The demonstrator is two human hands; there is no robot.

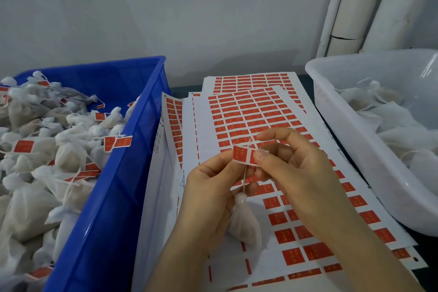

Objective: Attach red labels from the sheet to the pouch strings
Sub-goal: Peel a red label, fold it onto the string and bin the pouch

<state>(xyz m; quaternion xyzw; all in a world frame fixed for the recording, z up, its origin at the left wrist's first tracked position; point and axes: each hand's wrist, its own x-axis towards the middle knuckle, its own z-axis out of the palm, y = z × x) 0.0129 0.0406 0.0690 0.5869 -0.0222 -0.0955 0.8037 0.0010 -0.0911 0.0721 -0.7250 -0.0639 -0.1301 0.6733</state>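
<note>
A red label (241, 154) is held above the label sheets (248, 116), pinched at its left end by my left hand (208, 187) and at its right end by my right hand (298, 173). A thin white string (244, 178) runs across the label and down to a small white pouch (244, 225) that hangs below my hands over the sheet. The top sheet carries rows of red labels, with several spots peeled bare near its lower left.
A blue crate (132, 140) at the left is piled with white pouches that carry red labels. A translucent white tub (350, 140) at the right holds pouches without labels. White tubes (360, 5) lean on the wall at the back right.
</note>
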